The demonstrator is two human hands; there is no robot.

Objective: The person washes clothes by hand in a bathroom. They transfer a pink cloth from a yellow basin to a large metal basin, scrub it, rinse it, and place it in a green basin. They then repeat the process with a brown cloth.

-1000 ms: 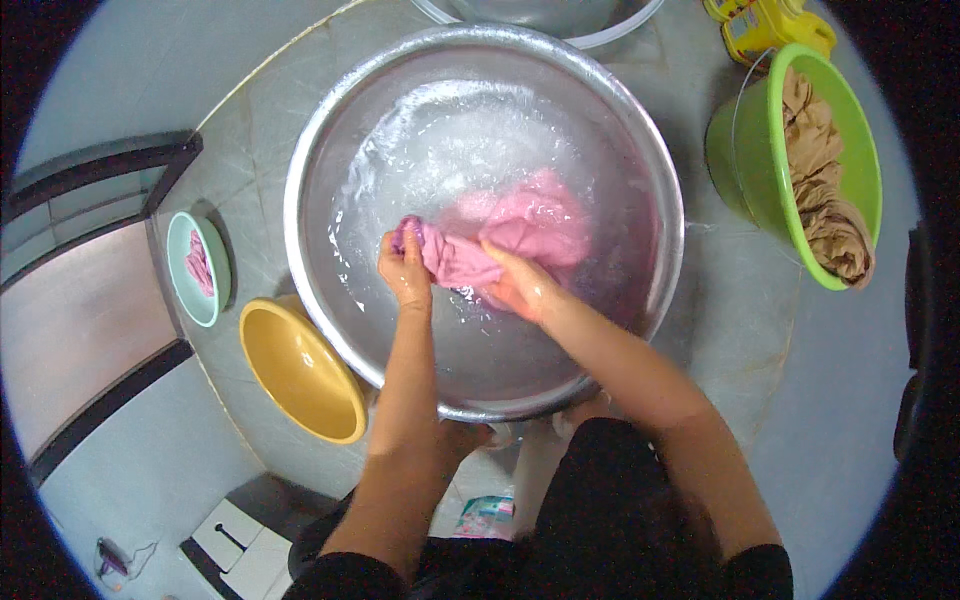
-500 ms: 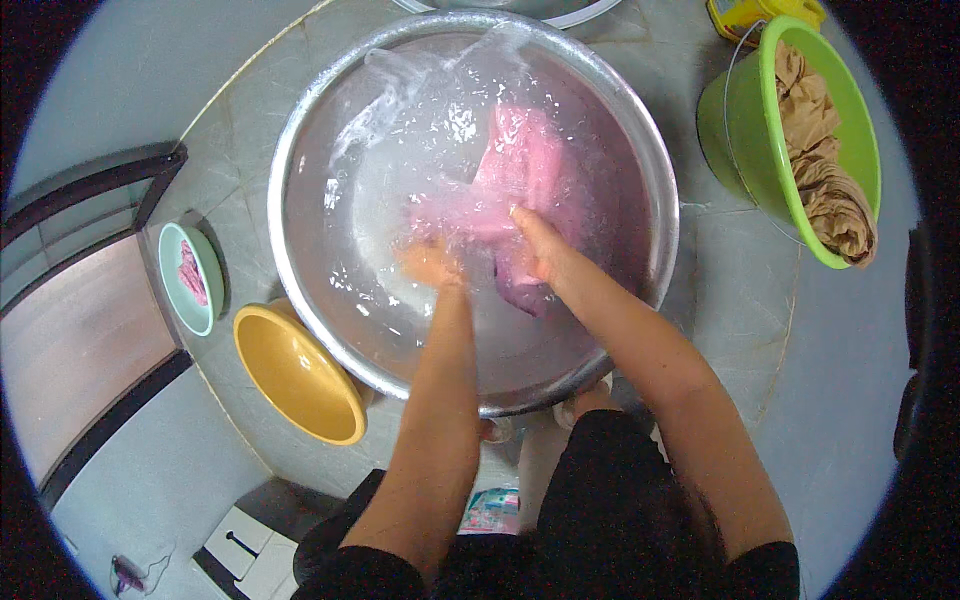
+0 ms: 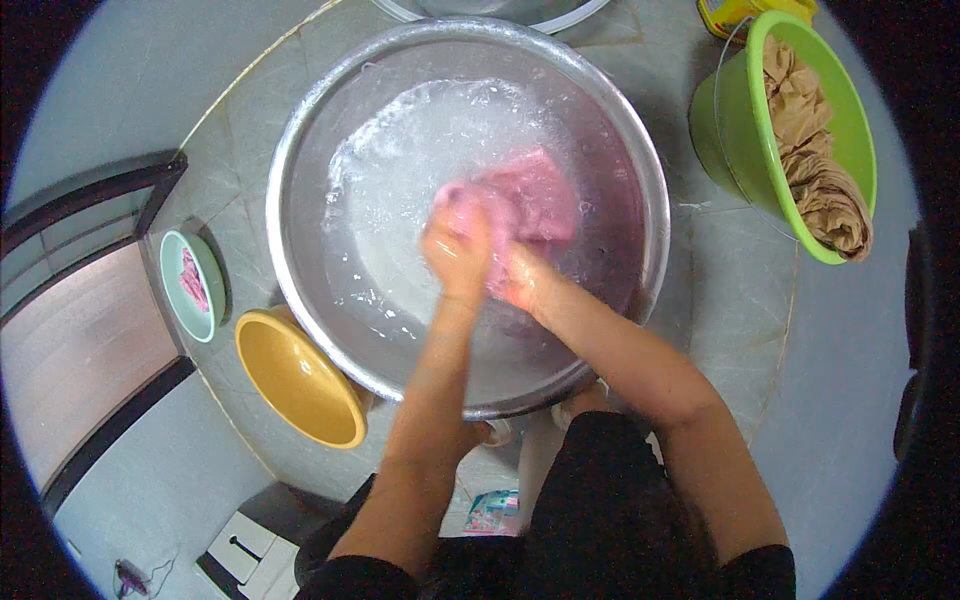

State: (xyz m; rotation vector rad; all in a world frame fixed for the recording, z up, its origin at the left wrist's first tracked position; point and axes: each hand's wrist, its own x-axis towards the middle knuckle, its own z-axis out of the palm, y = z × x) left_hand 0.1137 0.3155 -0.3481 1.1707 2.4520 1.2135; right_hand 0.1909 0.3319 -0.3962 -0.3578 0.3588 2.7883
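A large round metal basin (image 3: 287, 215) of cloudy water stands before me on the tiles. In its middle a wet pink cloth (image 3: 540, 195) is bunched up, part of it spread on the water to the right. My left hand (image 3: 460, 255) is wrapped round the bunched cloth, with some of it showing above the fingers. Close beside it, my right hand (image 3: 522, 278) grips the lower part of the same cloth; its fingertips are hidden by the fabric. White ripples and bubbles surround the cloth.
At the right stands a green bucket (image 3: 722, 140) with brown cloth (image 3: 815, 150), a yellow container (image 3: 755, 12) behind it. To the left are a yellow basin (image 3: 300, 380) and a small mint basin (image 3: 208, 265) holding pink cloth. A colourful packet (image 3: 492, 512) lies by my feet.
Both hands have come together, and the left has risen from the water with cloth in it. The pink cloth, spread out before, is now gathered between them.
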